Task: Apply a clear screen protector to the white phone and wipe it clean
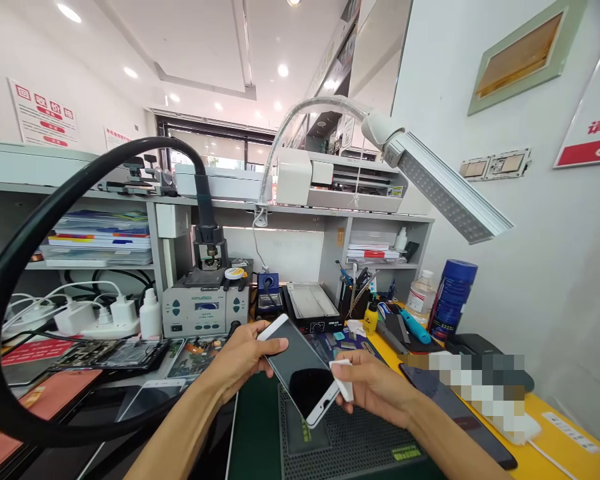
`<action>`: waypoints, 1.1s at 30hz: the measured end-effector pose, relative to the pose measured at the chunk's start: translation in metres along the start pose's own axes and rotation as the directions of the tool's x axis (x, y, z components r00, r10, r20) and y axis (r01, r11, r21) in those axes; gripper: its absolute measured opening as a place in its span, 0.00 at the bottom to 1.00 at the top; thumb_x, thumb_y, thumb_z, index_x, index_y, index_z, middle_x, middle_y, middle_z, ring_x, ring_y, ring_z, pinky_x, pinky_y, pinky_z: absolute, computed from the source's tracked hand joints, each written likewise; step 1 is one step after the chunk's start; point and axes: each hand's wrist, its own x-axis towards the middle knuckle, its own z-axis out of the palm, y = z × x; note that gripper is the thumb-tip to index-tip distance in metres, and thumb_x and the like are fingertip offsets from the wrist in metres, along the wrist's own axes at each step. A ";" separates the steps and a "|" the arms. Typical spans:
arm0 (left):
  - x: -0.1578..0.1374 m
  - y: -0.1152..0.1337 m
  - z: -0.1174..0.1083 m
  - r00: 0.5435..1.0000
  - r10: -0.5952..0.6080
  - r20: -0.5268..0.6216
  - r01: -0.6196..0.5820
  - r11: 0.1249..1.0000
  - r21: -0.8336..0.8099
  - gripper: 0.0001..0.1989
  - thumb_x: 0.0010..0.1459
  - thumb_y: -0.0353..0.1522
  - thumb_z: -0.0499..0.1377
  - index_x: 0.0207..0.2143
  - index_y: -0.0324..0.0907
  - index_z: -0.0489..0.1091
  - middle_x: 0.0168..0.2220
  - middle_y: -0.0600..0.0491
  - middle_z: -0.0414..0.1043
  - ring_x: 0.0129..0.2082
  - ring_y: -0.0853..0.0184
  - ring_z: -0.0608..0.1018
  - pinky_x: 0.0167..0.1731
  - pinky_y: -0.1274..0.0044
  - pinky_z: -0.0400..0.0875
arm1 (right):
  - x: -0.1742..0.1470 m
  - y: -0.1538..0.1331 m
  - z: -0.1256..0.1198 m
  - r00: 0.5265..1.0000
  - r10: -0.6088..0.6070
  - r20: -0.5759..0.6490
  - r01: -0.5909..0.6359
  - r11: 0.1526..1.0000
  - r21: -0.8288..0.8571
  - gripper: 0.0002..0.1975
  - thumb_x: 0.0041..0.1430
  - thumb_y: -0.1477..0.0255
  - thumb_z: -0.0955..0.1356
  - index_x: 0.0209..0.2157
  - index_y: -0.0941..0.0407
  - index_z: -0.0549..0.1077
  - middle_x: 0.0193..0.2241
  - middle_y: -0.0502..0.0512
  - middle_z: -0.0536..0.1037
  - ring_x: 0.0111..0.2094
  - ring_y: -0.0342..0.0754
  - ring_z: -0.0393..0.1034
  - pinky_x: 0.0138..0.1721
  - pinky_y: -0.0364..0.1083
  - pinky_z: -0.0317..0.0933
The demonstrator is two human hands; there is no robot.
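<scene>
A white-framed smartphone (300, 367) with a dark screen is held tilted above the work mat. My left hand (250, 353) grips its upper left end, thumb lying on the glass near the top. At the phone's lower right edge, my right hand (365, 383) pinches a small white cloth or tissue (345, 380) against the frame. The right fingertips are partly hidden behind the white piece. Beneath the phone lies a dark perforated mat (350, 440) on a green surface.
A black hose (55, 207) loops across the left side. Behind stand a grey hot-air station (205, 310), a soldering iron stand (269, 297) and a heating plate (313, 303). Opened phones (130, 353) lie left; a large dark phone (455, 413) lies right. An LED lamp (450, 187) hangs overhead.
</scene>
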 end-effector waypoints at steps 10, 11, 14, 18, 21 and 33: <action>-0.005 -0.008 0.032 0.996 -0.020 0.085 0.024 0.998 -0.052 0.18 0.44 0.38 0.70 0.33 0.37 0.69 0.23 0.56 0.68 0.17 0.75 0.68 0.13 0.85 0.59 | 0.003 0.007 0.015 0.999 0.006 0.036 -0.007 0.999 0.041 0.18 0.55 0.61 0.72 0.32 0.63 0.73 0.22 0.53 0.74 0.20 0.40 0.67 0.20 0.38 0.61; -0.005 -0.009 0.035 0.994 -0.029 0.102 0.034 0.998 -0.044 0.19 0.44 0.38 0.70 0.33 0.37 0.69 0.22 0.57 0.68 0.17 0.75 0.68 0.13 0.84 0.59 | 0.004 0.007 0.014 1.000 -0.007 0.014 0.006 0.999 0.041 0.18 0.55 0.60 0.72 0.33 0.63 0.73 0.23 0.53 0.74 0.19 0.39 0.67 0.19 0.38 0.60; -0.006 -0.016 0.040 0.988 -0.059 0.142 0.060 0.998 -0.005 0.19 0.44 0.39 0.70 0.34 0.38 0.69 0.22 0.55 0.70 0.16 0.74 0.69 0.13 0.83 0.61 | 0.007 0.006 0.012 0.998 -0.049 -0.039 0.050 0.998 0.039 0.21 0.55 0.57 0.72 0.35 0.63 0.74 0.21 0.53 0.74 0.18 0.39 0.66 0.17 0.37 0.59; -0.004 -0.024 0.043 0.973 -0.119 0.198 0.119 0.993 0.014 0.20 0.41 0.39 0.71 0.32 0.37 0.69 0.24 0.51 0.73 0.18 0.69 0.73 0.15 0.80 0.63 | 0.008 0.006 0.011 0.991 -0.105 -0.083 0.107 0.994 0.019 0.23 0.55 0.54 0.71 0.34 0.64 0.74 0.19 0.52 0.72 0.17 0.40 0.66 0.16 0.37 0.60; -0.001 -0.028 0.043 0.964 -0.143 0.226 0.160 0.986 -0.056 0.22 0.34 0.37 0.73 0.31 0.37 0.70 0.28 0.48 0.76 0.25 0.63 0.77 0.24 0.76 0.70 | 0.006 0.003 0.012 0.990 -0.102 -0.098 0.100 0.995 -0.017 0.23 0.55 0.55 0.71 0.32 0.64 0.74 0.19 0.54 0.73 0.17 0.40 0.66 0.16 0.37 0.61; 0.014 -0.041 0.038 0.980 -0.088 0.180 0.123 0.972 -0.198 0.25 0.32 0.38 0.74 0.34 0.37 0.74 0.28 0.46 0.75 0.35 0.54 0.79 0.40 0.69 0.69 | 0.012 0.008 0.002 0.982 0.037 -0.185 -0.036 0.999 0.007 0.20 0.47 0.57 0.74 0.28 0.60 0.70 0.18 0.54 0.75 0.15 0.43 0.69 0.13 0.37 0.58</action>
